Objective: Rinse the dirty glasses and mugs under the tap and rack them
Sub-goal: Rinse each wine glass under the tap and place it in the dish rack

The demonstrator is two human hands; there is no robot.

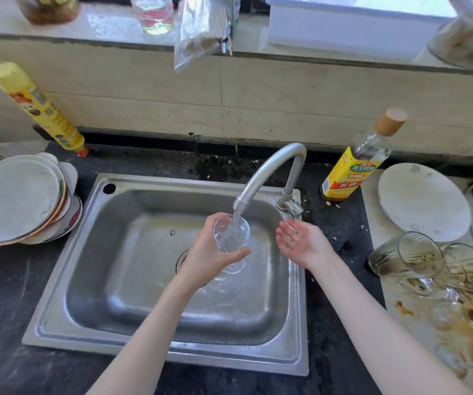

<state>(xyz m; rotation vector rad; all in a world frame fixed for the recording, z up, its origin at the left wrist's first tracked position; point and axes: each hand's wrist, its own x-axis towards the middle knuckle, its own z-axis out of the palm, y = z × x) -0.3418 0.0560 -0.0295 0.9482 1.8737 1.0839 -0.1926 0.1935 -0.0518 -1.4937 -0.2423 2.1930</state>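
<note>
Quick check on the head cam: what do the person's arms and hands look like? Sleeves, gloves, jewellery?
Both forearms are bare as far as the frame shows, with no sleeve or cuff in view. The left hand and the right hand wear no gloves. No rings, watch, bracelet or markings are visible on either.

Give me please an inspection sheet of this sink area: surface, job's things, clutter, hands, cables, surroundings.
Surface: dark speckled counter around a steel sink; crumbs near the tap base.
Job's things: clear glass held upright under the running tap, water pouring in; dirty glasses lying heaped at right, brown residue on them. No rack seen.
Clutter: stacked plates at left, white plate at right, yellow-labelled bottle, yellow tube.
Hands: left hand grips the glass; right hand open, palm up, holds nothing.
Cables: nothing seen.
Surroundings: tiled wall, window ledge with jars and a bag.
</note>
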